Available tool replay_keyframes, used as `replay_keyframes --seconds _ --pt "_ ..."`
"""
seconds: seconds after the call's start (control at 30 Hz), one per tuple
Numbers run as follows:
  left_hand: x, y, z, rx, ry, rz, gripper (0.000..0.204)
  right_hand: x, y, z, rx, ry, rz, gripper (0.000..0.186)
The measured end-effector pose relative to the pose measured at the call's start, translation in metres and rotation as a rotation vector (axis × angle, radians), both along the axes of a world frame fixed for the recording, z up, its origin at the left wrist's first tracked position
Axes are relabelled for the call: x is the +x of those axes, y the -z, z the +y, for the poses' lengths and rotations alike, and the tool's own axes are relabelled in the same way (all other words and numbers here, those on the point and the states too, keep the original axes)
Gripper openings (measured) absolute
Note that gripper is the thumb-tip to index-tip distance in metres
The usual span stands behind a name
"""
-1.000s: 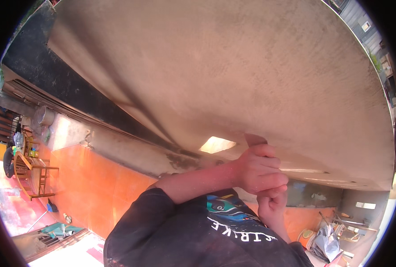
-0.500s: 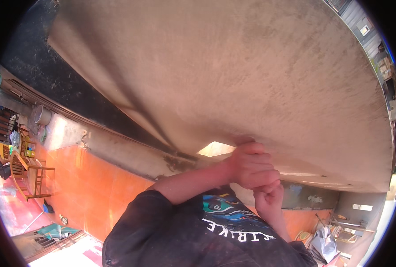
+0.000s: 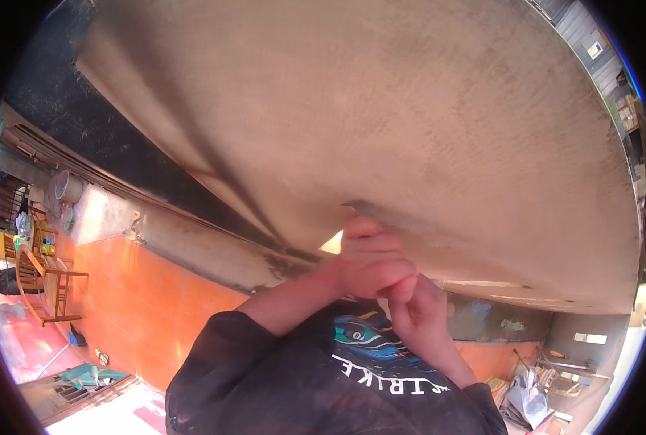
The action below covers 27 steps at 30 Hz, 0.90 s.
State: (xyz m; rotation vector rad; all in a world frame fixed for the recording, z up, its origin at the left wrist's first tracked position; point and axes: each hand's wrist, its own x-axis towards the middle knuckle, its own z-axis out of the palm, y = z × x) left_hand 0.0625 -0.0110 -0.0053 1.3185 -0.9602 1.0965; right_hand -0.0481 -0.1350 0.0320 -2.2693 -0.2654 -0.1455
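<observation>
A broad brownish surface point(image 3: 352, 109), mottled with smears, fills the upper view. My left hand point(image 3: 372, 254) is closed in a fist just against it. At its knuckles shows the thin grey edge of a flat blade-like tool point(image 3: 353, 206); my fingers hide the handle and most of the blade. My right hand point(image 3: 416, 306) is closed just below and to the right, pressed up against the left hand. What the right fingers grip is hidden.
A dark panel point(image 3: 98, 123) borders the surface at left. Beyond lie an orange floor point(image 3: 149, 304), a wooden chair point(image 3: 36, 279) and a grey bucket point(image 3: 69, 186). A person point(image 3: 7, 279) is at far left. A silvery bag point(image 3: 527, 399) lies among clutter at lower right.
Both hands have shifted left together, the left one also slightly upward. The grey blade edge has come into sight. The person at far left has changed posture.
</observation>
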Motion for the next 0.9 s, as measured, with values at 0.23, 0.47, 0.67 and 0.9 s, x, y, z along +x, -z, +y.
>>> replay_keyframes --seconds 0.23,0.47,0.67,0.9 --pt "-0.001 -0.011 -0.009 0.035 0.152 -0.152 0.007 -0.008 -0.023 0.003 0.006 0.093 0.060 0.010" --pt "0.013 -0.004 0.027 0.016 -0.082 -0.056 0.008 0.016 0.021 0.014 -0.007 -0.018 0.075 0.019" --pt "-0.038 0.011 0.023 0.163 0.225 0.058 0.016 -0.025 0.034 -0.001 0.742 0.026 0.361 0.021" --pt "-0.128 0.061 0.087 0.198 0.407 1.355 0.059 -0.010 0.093 0.055 1.110 -0.232 0.496 0.025"
